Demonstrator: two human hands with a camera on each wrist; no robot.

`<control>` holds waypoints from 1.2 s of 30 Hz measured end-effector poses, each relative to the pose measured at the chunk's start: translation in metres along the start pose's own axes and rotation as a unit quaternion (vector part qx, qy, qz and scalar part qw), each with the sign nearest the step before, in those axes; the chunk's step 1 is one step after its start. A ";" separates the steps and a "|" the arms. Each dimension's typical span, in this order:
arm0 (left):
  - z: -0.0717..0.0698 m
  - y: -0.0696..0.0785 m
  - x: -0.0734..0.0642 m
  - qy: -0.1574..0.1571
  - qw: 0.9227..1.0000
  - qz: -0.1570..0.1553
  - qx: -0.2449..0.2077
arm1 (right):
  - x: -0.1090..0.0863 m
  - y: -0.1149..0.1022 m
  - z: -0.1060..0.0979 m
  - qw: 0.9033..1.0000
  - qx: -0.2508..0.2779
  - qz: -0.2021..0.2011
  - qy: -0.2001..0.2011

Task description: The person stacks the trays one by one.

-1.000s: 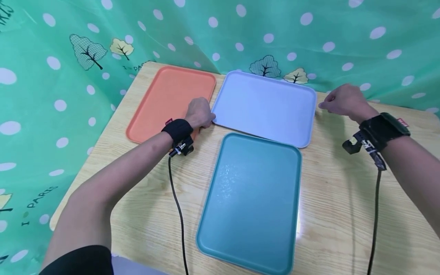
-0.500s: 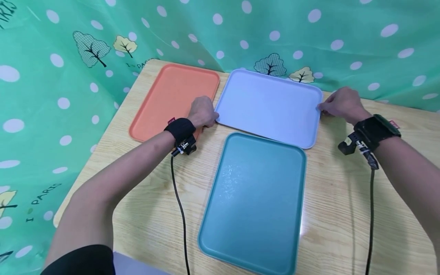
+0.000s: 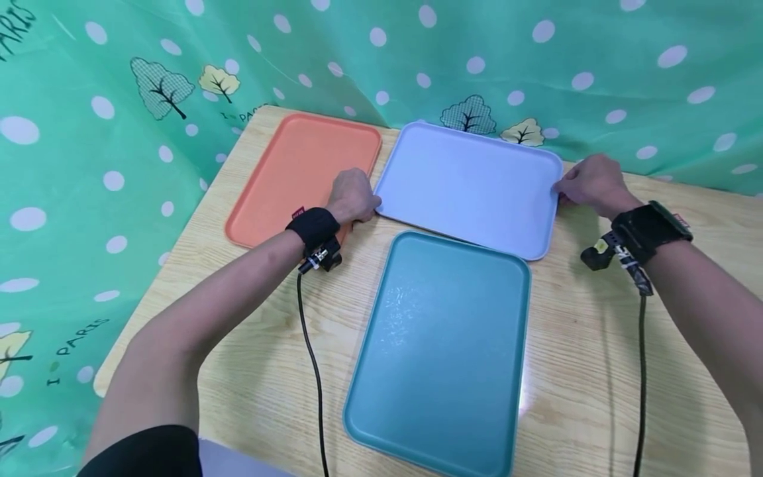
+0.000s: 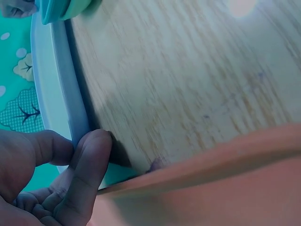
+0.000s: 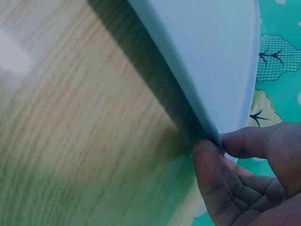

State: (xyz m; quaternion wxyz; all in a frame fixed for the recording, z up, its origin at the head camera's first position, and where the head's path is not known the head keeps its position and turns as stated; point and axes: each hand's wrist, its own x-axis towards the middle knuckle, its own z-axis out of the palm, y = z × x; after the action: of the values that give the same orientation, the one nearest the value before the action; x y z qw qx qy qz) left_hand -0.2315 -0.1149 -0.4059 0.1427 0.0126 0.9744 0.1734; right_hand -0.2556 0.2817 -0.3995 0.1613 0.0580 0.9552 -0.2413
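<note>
A pale lavender-blue tray (image 3: 467, 192) lies at the back of the table, its long side along the curtain. My left hand (image 3: 352, 195) pinches its left edge near the front corner, thumb above and fingers curled under the rim, as the left wrist view shows. At the opposite short edge my right hand (image 3: 595, 183) pinches the rim (image 5: 188, 89) between thumb and curled fingers. An orange tray (image 3: 298, 175) sits to the left, partly behind my left hand and wrist. In front of the lavender-blue tray, a teal tray (image 3: 441, 351) lies lengthwise toward me.
The trays share a light wood-grain table (image 3: 262, 371). Behind and to the left hangs a green curtain (image 3: 322, 40) with white dots and tree prints. Black cables (image 3: 312, 371) trail from both wrist straps down across the table.
My right hand has moved left to the lavender-blue tray's right edge and now grips it. The left hand stays at its corner. The view shifts slightly; the trays keep their places.
</note>
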 end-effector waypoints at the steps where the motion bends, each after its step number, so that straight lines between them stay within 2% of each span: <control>1: -0.001 0.000 0.000 0.001 1.000 0.000 -0.001 | -0.001 0.000 -0.002 1.000 0.003 0.001 0.000; 8: -0.006 0.005 -0.004 0.011 1.000 0.008 -0.017 | -0.011 -0.001 -0.014 0.999 0.025 0.023 -0.003; 11: -0.008 0.007 -0.007 0.015 0.999 0.010 -0.032 | -0.019 0.001 -0.018 0.999 0.035 0.020 -0.001; 17: -0.014 0.009 -0.015 0.027 0.998 0.035 -0.045 | -0.038 0.007 -0.023 0.998 0.056 0.013 -0.005; 25: -0.021 0.006 -0.033 0.039 0.994 0.076 -0.065 | -0.070 0.014 -0.024 0.997 0.073 0.008 -0.006; 36: -0.022 0.002 -0.062 0.049 0.992 0.097 -0.057 | -0.109 0.021 -0.012 0.993 0.108 0.018 -0.046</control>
State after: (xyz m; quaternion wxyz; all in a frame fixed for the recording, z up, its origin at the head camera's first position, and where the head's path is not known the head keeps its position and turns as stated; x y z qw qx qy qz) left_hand -0.1784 -0.1250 -0.3688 0.0777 0.0899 0.9629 0.2425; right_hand -0.1521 0.3022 -0.3615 0.2023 0.0808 0.9139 -0.3425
